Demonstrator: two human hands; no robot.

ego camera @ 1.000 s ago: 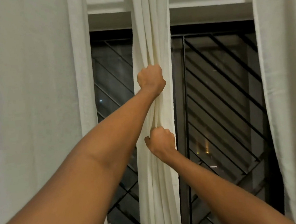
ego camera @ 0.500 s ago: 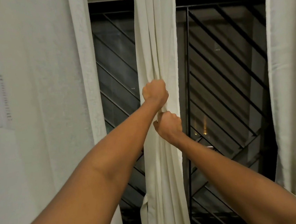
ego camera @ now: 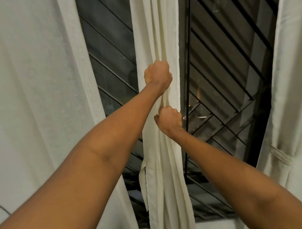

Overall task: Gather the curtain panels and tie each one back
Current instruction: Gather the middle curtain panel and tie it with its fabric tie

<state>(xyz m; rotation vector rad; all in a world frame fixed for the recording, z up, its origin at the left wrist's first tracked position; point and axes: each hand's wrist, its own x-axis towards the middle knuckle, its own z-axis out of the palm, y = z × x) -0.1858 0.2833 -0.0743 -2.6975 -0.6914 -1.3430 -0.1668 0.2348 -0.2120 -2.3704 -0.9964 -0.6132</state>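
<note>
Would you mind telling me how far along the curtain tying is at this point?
Done: the right panel looks cinched by a tieback. In hand: left hand and right hand grip the gathered middle panel; its tie strip hangs loose. Left: tying it, then the left panel, which hangs ungathered.

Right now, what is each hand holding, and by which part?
Both grip the gathered middle curtain panel round its bunched folds: the left hand higher up, the right hand just below it.
</note>
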